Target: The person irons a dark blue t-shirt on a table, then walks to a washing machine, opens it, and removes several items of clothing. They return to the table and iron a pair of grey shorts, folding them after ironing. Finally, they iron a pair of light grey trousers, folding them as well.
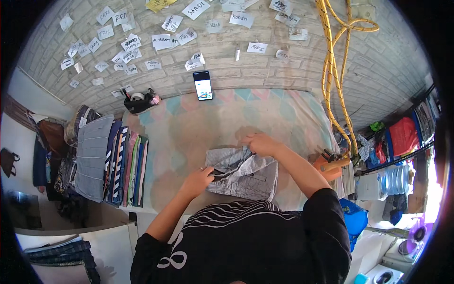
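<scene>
A grey and white finely striped garment (244, 174), probably shorts, lies partly folded on the padded, cloth-covered table (184, 124) in front of me. A pocket slit with a button shows on its right part. My left hand (198, 181) grips the garment's left edge between thumb and fingers and wears a ring. At the far edge, my right hand (262, 145) holds a bit of the fabric, its fingers reaching over the cloth. Between the two hands the layers are rumpled and partly raised, with a dark inside showing near my left fingers.
A stack of folded clothes (124, 167) borders the table's left side. An iron with a wooden handle (335, 165) sits at the right, below a hanging yellow hose (330, 71). A phone (203, 86) leans on the brick-pattern wall beside a black organizer (138, 103) with tape.
</scene>
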Tool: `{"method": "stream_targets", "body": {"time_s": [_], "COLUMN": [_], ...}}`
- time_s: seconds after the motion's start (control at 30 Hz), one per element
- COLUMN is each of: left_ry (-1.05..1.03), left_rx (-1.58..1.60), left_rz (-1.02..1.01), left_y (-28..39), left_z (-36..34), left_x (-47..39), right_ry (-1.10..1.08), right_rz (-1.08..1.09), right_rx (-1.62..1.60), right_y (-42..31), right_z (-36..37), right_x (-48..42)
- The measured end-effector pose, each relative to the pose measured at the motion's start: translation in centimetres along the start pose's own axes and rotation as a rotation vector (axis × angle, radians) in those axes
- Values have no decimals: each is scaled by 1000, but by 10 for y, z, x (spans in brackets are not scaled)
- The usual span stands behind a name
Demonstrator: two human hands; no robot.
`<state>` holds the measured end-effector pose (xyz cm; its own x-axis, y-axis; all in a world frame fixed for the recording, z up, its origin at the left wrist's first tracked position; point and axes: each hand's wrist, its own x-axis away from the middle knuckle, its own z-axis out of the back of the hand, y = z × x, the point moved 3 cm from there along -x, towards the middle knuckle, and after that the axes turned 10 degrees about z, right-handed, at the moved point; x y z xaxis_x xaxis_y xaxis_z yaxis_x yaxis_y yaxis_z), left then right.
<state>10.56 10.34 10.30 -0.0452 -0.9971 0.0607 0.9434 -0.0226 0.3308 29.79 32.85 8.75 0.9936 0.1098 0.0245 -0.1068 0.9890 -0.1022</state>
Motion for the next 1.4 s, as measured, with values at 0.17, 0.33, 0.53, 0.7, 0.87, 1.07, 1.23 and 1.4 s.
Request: {"method": "stream_targets", "body": {"time_s": [0.17,0.33,0.53,0.7,0.87,1.07,1.23,1.4], "left_ry": [28,32,44,45,12,50,-21,-817], "left_rx": [-85,-98,-91,52,271,932,567,367], "left_rz": [-75,-50,-138,-316,-332,59,226,71], "left_y": [-5,-17,-5,31,40,-5,-39,-35], "left_z": [5,41,103,108,58,16,1,-19], "left_x": [-2,-18,-39,-45,-52,-67,-96,-128], "right_ry": [-133,-75,226,322,155,365,500,-40], "right_rz": [41,-64,-312,-366,-452,-590,-830,-700], "right_rx": [-6,12,-180,-182,-211,-621,-781,-688], "right_y": [1,17,3,-42,-62,-87,-68,-27], "right_z": [-14,1,120,188,121,24,-14,-42], "right_x": [-6,24,97,140,150,165,173,151]}}
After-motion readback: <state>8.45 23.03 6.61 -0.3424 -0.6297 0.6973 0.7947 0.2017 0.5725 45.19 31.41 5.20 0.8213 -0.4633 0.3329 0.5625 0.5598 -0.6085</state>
